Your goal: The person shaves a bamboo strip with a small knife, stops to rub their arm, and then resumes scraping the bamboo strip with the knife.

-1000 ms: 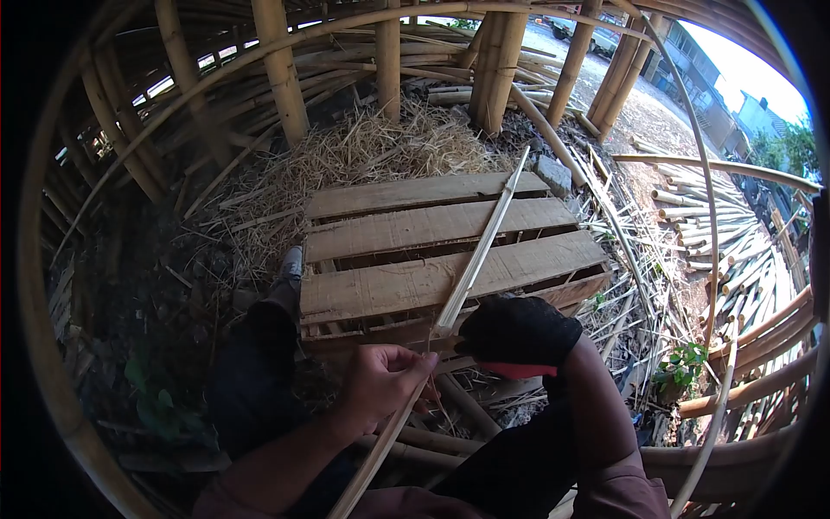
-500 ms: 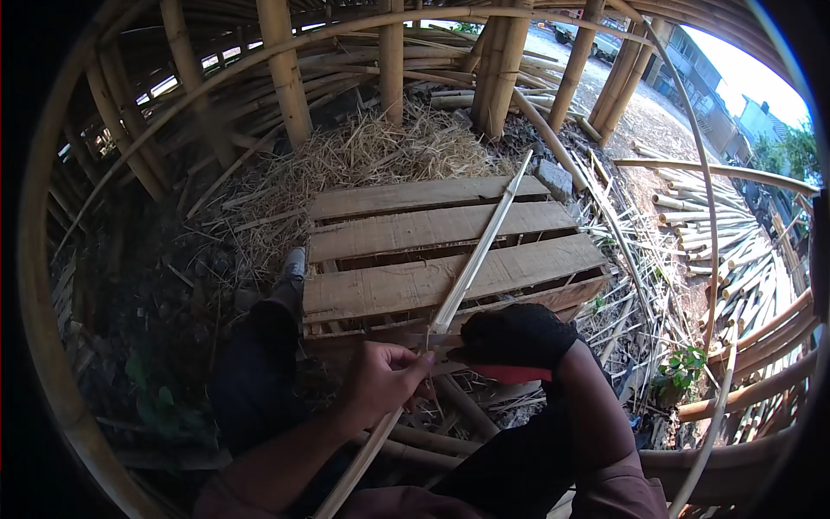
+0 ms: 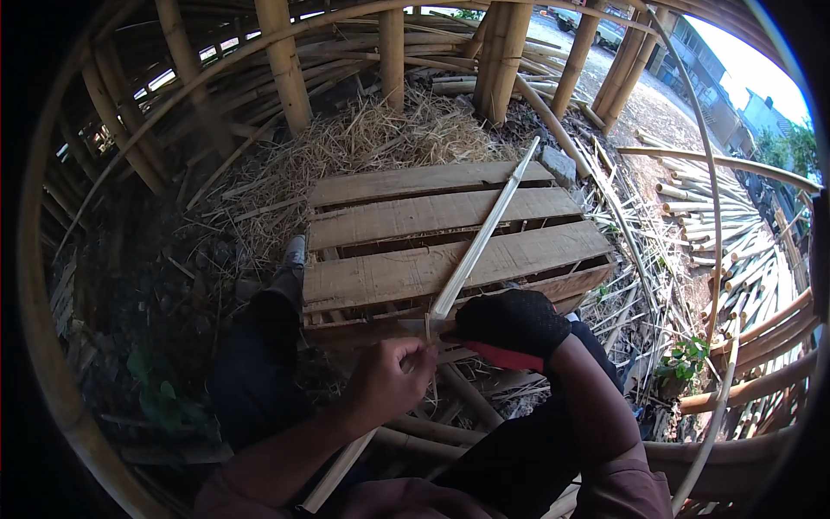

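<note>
Apparently the pallet (image 3: 380, 275) bears the strip (image 3: 484, 240), slanting from near its far right corner to its near edge, sparing the hands. There the right hand (image 3: 512, 329) has fingers seemingly closed round a knife (image 3: 413, 326); the left hand's (image 3: 387, 379) pinch a sliver (image 3: 427, 329), probably steadying it.

Place: open-sided bamboo workshop
Posts (image 3: 392, 65): upright bamboo, daylight between
Shavings (image 3: 389, 143): heaped beyond slatted wooden desk (image 3: 372, 277)
Poles (image 3: 696, 207): piled in sunlight outside
Vehicle (image 3: 609, 33): past the posts

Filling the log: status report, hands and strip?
Left hand bare, pinching thin sliver. Right hand gloved, holding apparent blade. Pale strip extends over slatted crate. No obstruction visible.
</note>
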Demonstrator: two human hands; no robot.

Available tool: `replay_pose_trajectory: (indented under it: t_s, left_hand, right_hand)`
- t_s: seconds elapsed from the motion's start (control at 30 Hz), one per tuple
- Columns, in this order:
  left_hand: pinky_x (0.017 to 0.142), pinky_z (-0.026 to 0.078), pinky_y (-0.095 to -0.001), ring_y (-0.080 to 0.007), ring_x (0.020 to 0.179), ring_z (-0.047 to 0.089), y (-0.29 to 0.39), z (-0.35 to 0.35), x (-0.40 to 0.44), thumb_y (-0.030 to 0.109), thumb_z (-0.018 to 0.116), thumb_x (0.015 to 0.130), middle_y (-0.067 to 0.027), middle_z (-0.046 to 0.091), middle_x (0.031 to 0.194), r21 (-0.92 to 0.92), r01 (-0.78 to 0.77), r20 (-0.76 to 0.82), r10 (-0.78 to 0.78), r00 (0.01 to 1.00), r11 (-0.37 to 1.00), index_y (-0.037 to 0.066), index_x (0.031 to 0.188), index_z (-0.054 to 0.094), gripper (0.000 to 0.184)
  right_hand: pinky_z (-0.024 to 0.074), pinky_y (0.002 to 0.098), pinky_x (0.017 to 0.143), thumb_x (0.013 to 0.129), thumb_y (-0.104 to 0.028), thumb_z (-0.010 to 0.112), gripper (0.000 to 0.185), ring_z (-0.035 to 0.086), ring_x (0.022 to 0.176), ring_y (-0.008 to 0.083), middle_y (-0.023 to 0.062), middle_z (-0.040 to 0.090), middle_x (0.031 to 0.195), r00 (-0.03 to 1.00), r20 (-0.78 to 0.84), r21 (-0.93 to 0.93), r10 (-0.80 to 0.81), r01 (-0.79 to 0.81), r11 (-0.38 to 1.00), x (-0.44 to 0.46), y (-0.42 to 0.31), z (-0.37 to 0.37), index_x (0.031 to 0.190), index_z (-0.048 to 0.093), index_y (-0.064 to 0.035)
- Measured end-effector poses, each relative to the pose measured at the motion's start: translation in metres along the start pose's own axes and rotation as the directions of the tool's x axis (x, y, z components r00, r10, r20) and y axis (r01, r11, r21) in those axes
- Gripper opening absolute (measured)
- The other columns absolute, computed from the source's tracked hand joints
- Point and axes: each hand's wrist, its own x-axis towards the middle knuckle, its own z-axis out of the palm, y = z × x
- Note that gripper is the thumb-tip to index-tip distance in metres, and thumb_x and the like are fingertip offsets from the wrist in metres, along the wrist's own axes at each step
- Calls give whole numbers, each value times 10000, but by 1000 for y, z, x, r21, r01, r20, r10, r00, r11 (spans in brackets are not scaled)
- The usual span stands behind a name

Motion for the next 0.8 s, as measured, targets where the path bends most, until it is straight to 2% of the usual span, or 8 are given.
replay_pose_trajectory:
  t_s: [0.17, 0.3, 0.37, 0.4, 0.47, 0.5, 0.57, 0.8]
  left_hand:
    - [529, 447, -271, -88, 535, 576, -5, 1, 0, 221, 609, 951, -63, 655, 663, 109, -167, -65, 175, 982, 980, -21, 827, 692, 285]
    - [512, 442, -267, -78, 519, 561, -13, -1, 0, 230, 607, 958, -43, 649, 661, 21, -41, -9, 42, 999, 999, -17, 835, 701, 292]
    - [483, 424, -260, -63, 495, 538, -5, -5, 0, 232, 599, 966, -24, 620, 627, -106, 29, 87, -20, 996, 994, -10, 821, 698, 299]
    - [483, 424, -260, -63, 495, 538, -2, -7, -1, 232, 599, 966, -24, 620, 627, -108, 29, 89, -19, 996, 994, -10, 821, 698, 299]
    - [452, 396, -244, -48, 477, 514, 2, -10, -1, 231, 583, 979, -11, 586, 592, -212, 228, 179, -192, 965, 950, 0, 833, 693, 295]
    - [452, 396, -244, -48, 477, 514, 1, -10, -1, 231, 583, 979, -11, 586, 592, -214, 224, 180, -187, 966, 951, 0, 833, 693, 295]
    - [441, 387, -230, -43, 482, 518, -3, -9, 0, 228, 574, 987, -4, 561, 565, -114, 11, 139, 5, 990, 993, 6, 853, 684, 281]
    - [449, 399, -251, -51, 487, 527, -4, -7, -3, 223, 578, 987, 7, 553, 581, -139, 36, 133, -17, 991, 990, -2, 860, 676, 276]
  right_hand:
    - [558, 432, 652, 887, -444, 582, 301, 692, 781, 332, 104, 694, 857, 990, -139, 17, -39, 42, 999, 3, -4, 10, 951, 719, -184]
    - [560, 425, 708, 886, -392, 598, 292, 690, 852, 326, 118, 694, 928, 1000, 16, 8, -3, 3, 1000, 9, -4, 11, 1054, 703, -177]
    - [551, 418, 802, 865, -296, 610, 353, 672, 957, 327, 134, 677, 1044, 950, -63, 98, -306, 311, 945, 13, 12, 26, 1186, 653, -157]
    - [551, 418, 802, 865, -296, 610, 353, 672, 957, 327, 134, 677, 1044, 951, -62, 98, -304, 309, 946, 13, 12, 24, 1186, 653, -157]
    - [531, 413, 884, 881, -283, 588, 367, 653, 1035, 346, 156, 663, 1148, 896, -45, 79, -441, 444, 893, 13, 11, 15, 1225, 639, -164]
    - [531, 413, 884, 881, -283, 588, 367, 653, 1035, 346, 156, 663, 1148, 897, -45, 76, -439, 441, 894, 13, 13, 15, 1225, 639, -164]
    - [528, 413, 909, 849, -181, 576, 428, 645, 1054, 357, 139, 651, 1199, 825, -116, 143, -553, 565, 813, 15, 16, 20, 1276, 607, -178]
    - [527, 411, 919, 807, -159, 589, 475, 646, 1053, 353, 119, 663, 1180, 846, -92, 71, -525, 531, 844, 18, 6, 16, 1279, 610, -200]
